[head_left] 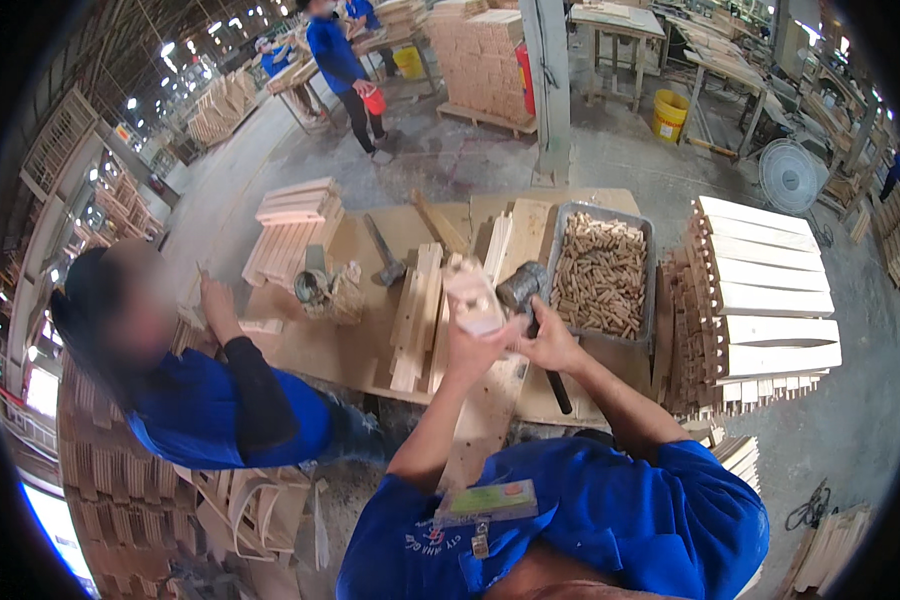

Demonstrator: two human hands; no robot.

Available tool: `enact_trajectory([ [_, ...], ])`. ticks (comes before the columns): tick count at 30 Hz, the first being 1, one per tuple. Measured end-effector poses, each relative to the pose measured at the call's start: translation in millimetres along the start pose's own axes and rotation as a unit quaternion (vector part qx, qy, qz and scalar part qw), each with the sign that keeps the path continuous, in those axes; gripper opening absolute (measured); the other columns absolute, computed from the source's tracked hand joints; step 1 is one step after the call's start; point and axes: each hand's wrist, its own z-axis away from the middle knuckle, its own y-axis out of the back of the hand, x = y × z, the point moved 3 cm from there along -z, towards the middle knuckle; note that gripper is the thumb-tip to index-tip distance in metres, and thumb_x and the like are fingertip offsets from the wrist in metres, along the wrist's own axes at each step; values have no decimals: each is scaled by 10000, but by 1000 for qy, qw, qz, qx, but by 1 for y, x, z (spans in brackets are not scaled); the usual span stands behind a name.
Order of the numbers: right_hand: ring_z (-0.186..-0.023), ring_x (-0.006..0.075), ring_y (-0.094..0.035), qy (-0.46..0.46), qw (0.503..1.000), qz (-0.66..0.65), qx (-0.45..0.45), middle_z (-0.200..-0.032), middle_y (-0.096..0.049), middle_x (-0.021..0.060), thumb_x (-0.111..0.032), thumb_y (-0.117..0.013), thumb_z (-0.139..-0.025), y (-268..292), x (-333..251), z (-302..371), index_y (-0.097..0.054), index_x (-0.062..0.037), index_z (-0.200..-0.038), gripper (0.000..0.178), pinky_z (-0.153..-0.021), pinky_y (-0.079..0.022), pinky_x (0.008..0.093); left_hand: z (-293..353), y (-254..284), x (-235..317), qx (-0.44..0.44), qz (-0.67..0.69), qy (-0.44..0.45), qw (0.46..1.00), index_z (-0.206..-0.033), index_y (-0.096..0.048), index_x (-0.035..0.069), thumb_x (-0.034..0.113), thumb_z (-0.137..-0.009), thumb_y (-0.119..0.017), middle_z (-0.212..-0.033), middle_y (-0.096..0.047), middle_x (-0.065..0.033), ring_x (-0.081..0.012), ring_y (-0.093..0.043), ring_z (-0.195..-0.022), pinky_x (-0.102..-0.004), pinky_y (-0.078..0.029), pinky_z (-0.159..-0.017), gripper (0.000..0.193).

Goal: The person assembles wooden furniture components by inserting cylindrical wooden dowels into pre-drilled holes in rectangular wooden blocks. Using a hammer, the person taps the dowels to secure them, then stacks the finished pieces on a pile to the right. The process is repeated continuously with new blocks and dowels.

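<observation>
My left hand (477, 346) grips a pale wooden block (472, 297), which is blurred and held up above the worktable. Close beside it, my right hand (553, 342) is wrapped round a mallet (520, 284). The mallet's dark head sits near the block, and its black handle slants down below my hand. Just right of my hands, a grey bin (651, 262) holds a heap of short wooden dowels (597, 272). Long wooden strips (417, 318) lie on the table to the left of my hands. Beyond those rests a hammer (382, 252).
A co-worker in a blue shirt (232, 412) stands at left. A glue-smeared can (313, 288) and stacked wooden pieces (295, 225) lie on the table's left side. A tall stack of slotted boards (770, 290) stands right of the bin. A post (550, 100) rises behind the table.
</observation>
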Motion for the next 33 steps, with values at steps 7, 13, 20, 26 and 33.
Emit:
enact_trajectory([
  [7,-793,57,-525,-10,997,55,51,-897,-616,-25,-175,-603,-1088,25,-26,-1,-598,-26,-1096,150,-691,-470,256,-37,-8,3,63,-32,-59,996,-1319,-480,12,41,-776,-843,-1121,-642,-113,-184,-667,-939,-339,-578,-785,653],
  [13,-711,133,-528,64,966,242,61,-734,-581,52,-208,-552,-1109,66,-142,-14,-585,-11,-966,245,-663,-461,327,-56,-15,20,30,-48,-16,998,-1341,-489,14,114,-777,-848,-1148,-657,-149,-242,-679,-1013,-373,-567,-871,676],
  [20,-655,118,-510,312,885,304,163,-732,-539,32,-212,-570,-1100,57,-288,-73,-566,-20,-919,264,-604,-420,286,-66,-4,4,-56,-74,-13,996,-1382,-476,17,175,-755,-843,-1256,-602,-168,-272,-612,-1140,-401,-519,-975,743],
  [26,-701,476,-548,158,808,558,-107,-813,-634,229,-311,-590,-1065,52,-213,-96,-576,-19,-934,321,-665,-493,490,-75,-9,2,-66,-135,-27,988,-1429,-455,9,163,-750,-830,-1262,-603,-181,-310,-618,-1137,-421,-518,-984,791],
  [33,-904,450,-692,166,922,339,87,-897,-676,262,-341,-556,-1075,45,-267,-124,-634,-29,-1026,324,-729,-514,530,-75,-19,-7,-54,-69,-100,991,-1430,-477,33,161,-733,-829,-1270,-605,-177,-314,-625,-1137,-433,-524,-963,791],
])
